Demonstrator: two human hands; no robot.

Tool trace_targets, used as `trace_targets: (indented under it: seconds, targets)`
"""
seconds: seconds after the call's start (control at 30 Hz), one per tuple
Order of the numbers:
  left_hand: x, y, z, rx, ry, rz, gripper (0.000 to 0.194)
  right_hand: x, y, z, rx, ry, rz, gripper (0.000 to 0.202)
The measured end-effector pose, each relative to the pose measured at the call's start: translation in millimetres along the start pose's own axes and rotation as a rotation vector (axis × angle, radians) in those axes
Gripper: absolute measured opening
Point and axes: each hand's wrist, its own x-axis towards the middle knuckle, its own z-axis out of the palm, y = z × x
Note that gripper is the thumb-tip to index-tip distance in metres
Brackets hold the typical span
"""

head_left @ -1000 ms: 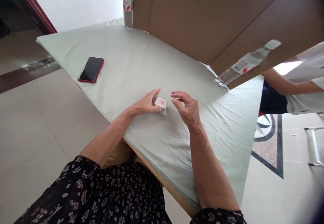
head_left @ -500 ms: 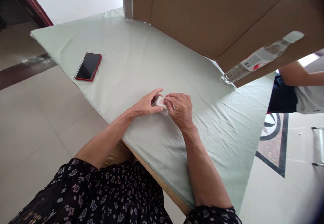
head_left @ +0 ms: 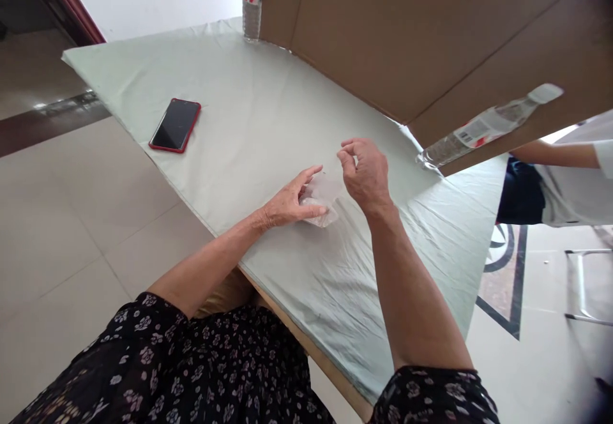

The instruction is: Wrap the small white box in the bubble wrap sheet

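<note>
My left hand (head_left: 292, 199) is curled around a small whitish packet (head_left: 325, 218) on the cloth, thumb across its near side and fingers on its far side. A thin, translucent white sheet (head_left: 328, 184) rises from the packet and stretches toward my right hand (head_left: 366, 172). The fingers of that hand are pinched together, raised beside the packet, at the sheet's upper edge. Whether the sheet is tissue or plastic film is too blurred to tell.
A pale green cloth (head_left: 268, 111) covers the table. A red-cased phone (head_left: 175, 125) lies at the left. Behind stands a large cardboard panel (head_left: 373, 41), with one water bottle (head_left: 252, 2) at its left end and another bottle (head_left: 488, 127) at its right. Another person's arm (head_left: 555, 154) shows at the right.
My right hand has moved up and right, away from the packet, and the thin sheet now spans between the hands. My left hand has stayed around the packet.
</note>
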Motion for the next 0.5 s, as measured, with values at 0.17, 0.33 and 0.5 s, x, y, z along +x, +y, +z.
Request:
trace_targets:
  seconds: [0.17, 0.33, 0.5]
  targets:
    - [2.1, 0.6, 0.0, -0.11, 0.058, -0.045, 0.068, 24.4, 21.1, 12.3, 0.043, 0.069, 0.111, 0.013]
    - [5.4, -0.9, 0.3, -0.25, 0.091, -0.138, 0.038, 26.0, 19.2, 14.5, 0.098, 0.118, 0.218, 0.017]
    - [10.4, -4.5, -0.4, -0.428, 0.182, -0.263, 0.034, -17.4, -16.2, -3.5, 0.163, 0.231, 0.332, 0.026]
